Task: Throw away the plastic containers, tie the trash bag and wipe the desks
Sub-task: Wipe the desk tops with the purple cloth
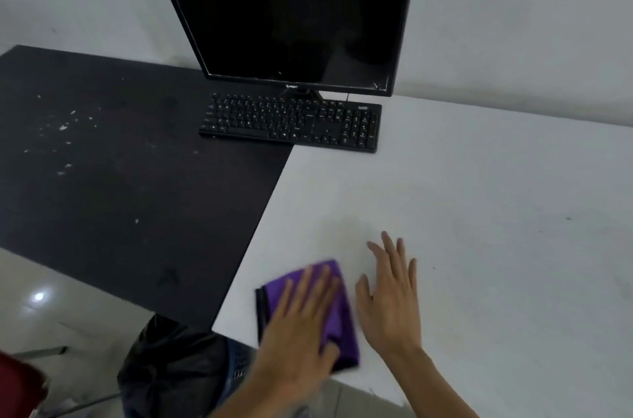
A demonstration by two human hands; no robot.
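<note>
A folded purple cloth (337, 321) lies on the white desk (479, 212) near its front left corner. My left hand (301, 321) presses flat on the cloth with fingers spread. My right hand (390, 294) rests flat on the white desk just right of the cloth, fingers apart, holding nothing. A black desk (120, 177) adjoins on the left, with white crumbs and specks (63, 128) scattered over it. Below the desks' front edge sits a black trash bag (171, 369) in a blue bin (239, 362); its top looks gathered.
A black monitor (291, 6) and black keyboard (291, 122) stand at the back, straddling the seam of both desks. A white wall runs behind. A red object (17, 383) shows at the lower left over the tiled floor.
</note>
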